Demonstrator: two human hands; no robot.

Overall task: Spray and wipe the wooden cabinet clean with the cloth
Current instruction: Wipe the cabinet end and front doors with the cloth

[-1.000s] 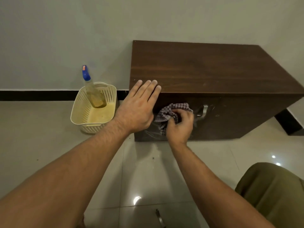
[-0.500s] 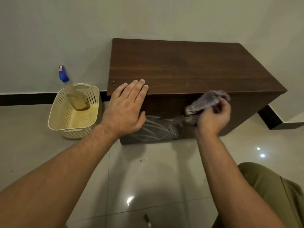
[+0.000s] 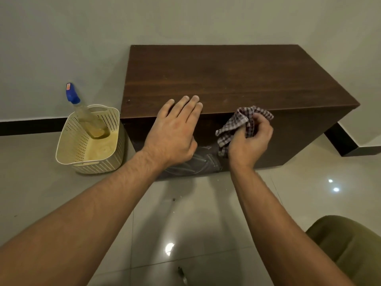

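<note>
A low dark wooden cabinet (image 3: 237, 79) stands against the wall. My left hand (image 3: 175, 133) lies flat with straight fingers over its top front edge. My right hand (image 3: 250, 141) grips a crumpled checked cloth (image 3: 237, 124) against the cabinet's front face, just below the top edge. Wet streaks show on the front face low down between my two hands. A spray bottle (image 3: 82, 112) with a blue nozzle leans inside a cream perforated basket (image 3: 68, 141) left of the cabinet.
Glossy tiled floor (image 3: 185, 223) spreads in front of the cabinet. My knee in olive trousers (image 3: 350, 244) is at the lower right. A black skirting strip (image 3: 342, 143) runs along the wall on both sides.
My right hand with the cloth swept right along the front face, then came back a little toward the middle. My left hand stayed on the top edge. The view shifted.
</note>
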